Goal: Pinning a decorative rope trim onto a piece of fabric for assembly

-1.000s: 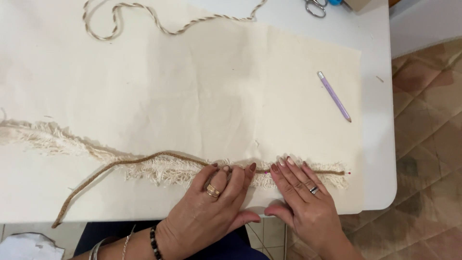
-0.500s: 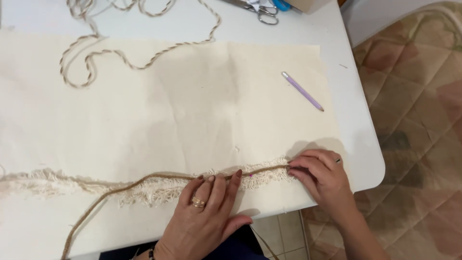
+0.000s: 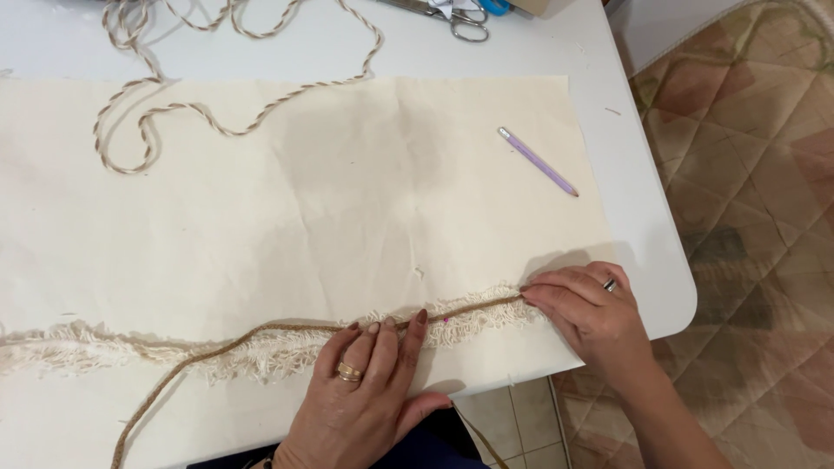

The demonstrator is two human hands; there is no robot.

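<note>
Two bare hands work along the near edge of a white table (image 3: 643, 217), which carries a large rectangular sheet of cream woven cloth (image 3: 304, 200) spread flat across most of its top. Along the cloth's near edge runs a strip of fluffy cream fringe trim (image 3: 261, 352), its long axis left to right, rising slightly toward the right. On top of the fringe lies a thin brown cord (image 3: 287, 327), following the same line; its left part curves down and off the near table edge, and its right end points toward the right hand.

At the far left a twisted beige-and-white rope (image 3: 217, 122) lies in loose loops, partly on the cloth and partly on the bare table.

The left hand (image 3: 369, 395) lies palm down, fingers extended and slightly spread, with the fingertips pressing the cord onto the fringe; a gold ring sits on one finger. The right hand (image 3: 586, 317) reaches in from the right, fingers drawn together and pinching the cord's right end against the fringe.

A slim lilac pencil (image 3: 538, 161) lies diagonally on the cloth's far right corner, well apart from both hands. Metal scissors (image 3: 456, 17) rest at the table's far edge.
</note>
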